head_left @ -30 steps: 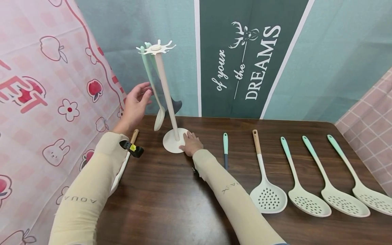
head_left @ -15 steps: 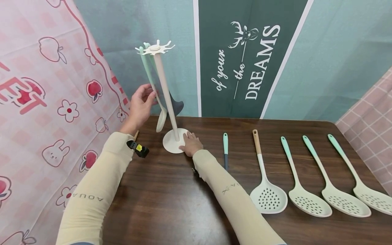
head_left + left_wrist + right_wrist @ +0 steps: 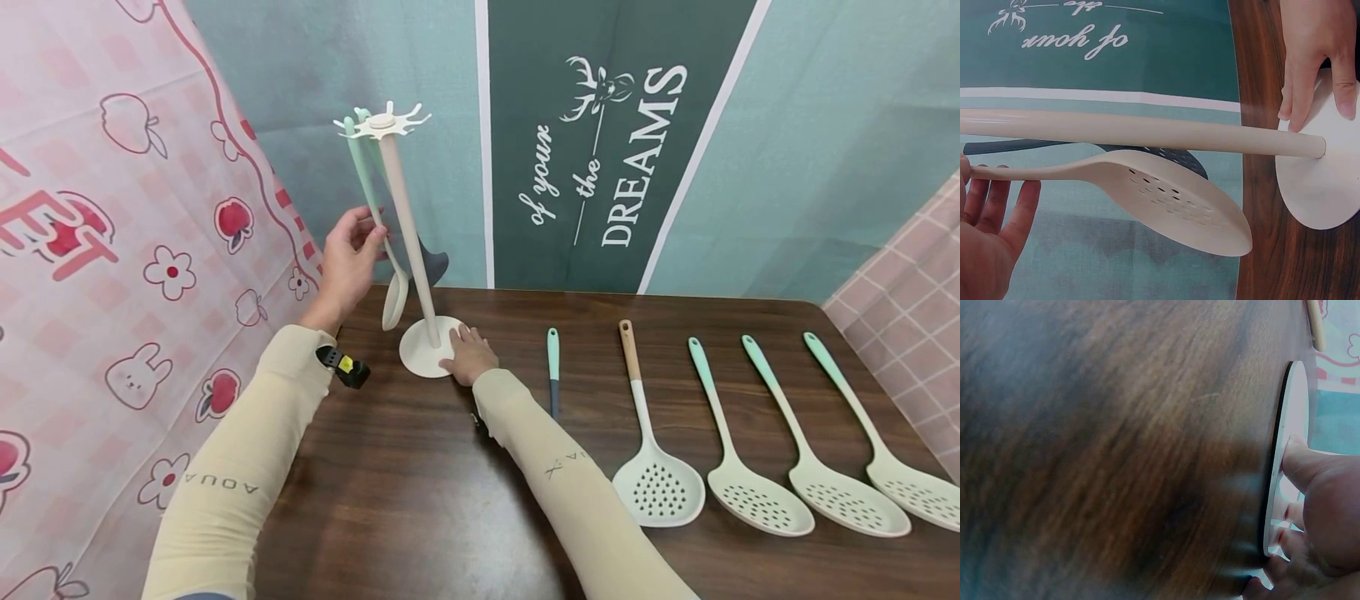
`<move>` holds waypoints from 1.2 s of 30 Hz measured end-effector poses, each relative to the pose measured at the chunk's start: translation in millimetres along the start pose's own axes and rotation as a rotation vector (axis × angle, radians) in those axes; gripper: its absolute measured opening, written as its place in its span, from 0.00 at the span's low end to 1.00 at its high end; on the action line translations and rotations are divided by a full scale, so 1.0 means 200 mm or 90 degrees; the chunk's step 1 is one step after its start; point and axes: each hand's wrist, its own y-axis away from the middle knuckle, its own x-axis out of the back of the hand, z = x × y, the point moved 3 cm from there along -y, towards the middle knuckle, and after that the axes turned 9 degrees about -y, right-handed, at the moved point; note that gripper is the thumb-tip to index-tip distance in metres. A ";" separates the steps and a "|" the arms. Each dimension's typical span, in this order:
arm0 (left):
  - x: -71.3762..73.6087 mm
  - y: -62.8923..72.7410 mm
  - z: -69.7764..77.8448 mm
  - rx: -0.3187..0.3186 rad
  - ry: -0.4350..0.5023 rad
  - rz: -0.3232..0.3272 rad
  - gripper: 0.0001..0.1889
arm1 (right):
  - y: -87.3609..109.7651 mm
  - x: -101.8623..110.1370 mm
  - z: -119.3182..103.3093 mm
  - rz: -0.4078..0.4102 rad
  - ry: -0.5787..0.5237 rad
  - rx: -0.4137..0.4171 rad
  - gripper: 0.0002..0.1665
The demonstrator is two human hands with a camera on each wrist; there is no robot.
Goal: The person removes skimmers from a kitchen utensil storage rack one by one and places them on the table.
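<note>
A cream utensil stand (image 3: 407, 221) with a round base (image 3: 422, 354) and a hooked top rises at the left of the table. From its hooks hang a cream slotted spoon (image 3: 1172, 194) with a mint handle end and, behind it, a dark slotted utensil (image 3: 433, 265), partly hidden by the pole. My left hand (image 3: 352, 260) pinches the spoon's handle above the bowl, thumb in front and fingers behind. The fingers of my right hand (image 3: 472, 357) lie extended on the base's right side, pressing on it.
To the right, a mint-and-dark handle (image 3: 553, 358), a white skimmer (image 3: 662, 483) with a wooden-look handle, and several slotted spoons (image 3: 759, 498) lie in a row on the brown table (image 3: 405, 483). A pink patterned cloth (image 3: 172, 208) borders the left side.
My left hand has moved right to the hanging slotted spoon and now pinches its handle. The spoon's bowl has swung slightly right. My right hand stays on the base.
</note>
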 end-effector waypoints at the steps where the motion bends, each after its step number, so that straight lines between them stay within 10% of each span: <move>1: 0.00 0.00 0.00 -0.002 0.001 0.001 0.17 | 0.00 0.00 0.00 0.001 0.000 0.000 0.42; 36: 0.04 -0.01 0.02 -0.012 -0.022 0.006 0.17 | -0.02 -0.01 0.01 -0.003 -0.009 -0.009 0.42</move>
